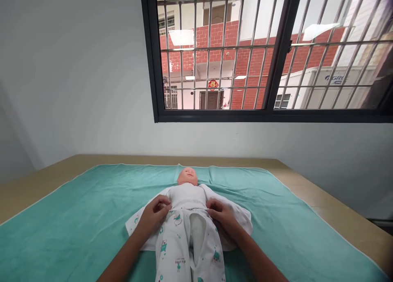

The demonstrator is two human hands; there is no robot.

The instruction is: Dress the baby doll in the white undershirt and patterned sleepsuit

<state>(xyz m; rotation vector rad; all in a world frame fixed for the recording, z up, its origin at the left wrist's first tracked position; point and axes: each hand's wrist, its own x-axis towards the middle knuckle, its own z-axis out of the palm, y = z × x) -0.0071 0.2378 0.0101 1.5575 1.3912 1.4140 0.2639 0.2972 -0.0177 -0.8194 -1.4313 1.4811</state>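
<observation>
On the pale wooden bench below a black-framed barred window, a teal terry towel with a white edge is spread almost wall to wall. A pink-headed plastic baby doll lies face up on the middle of the towel, its head toward the wall and its legs toward the person. It wears a plain white top and white cotton trousers printed with small teal figures. An open white printed cloth lies spread beneath it on both sides.

The left hand rests at the doll's waist on the person's left. Its fingers are curled, with the tips on the trousers' waistband. The right hand sits on the opposite hip, its fingers bent and also meeting the waistband. Whether either hand actually pinches the fabric or only presses on it cannot be told. Both forearms reach in from the lower edge, one on each side of the doll's legs.
</observation>
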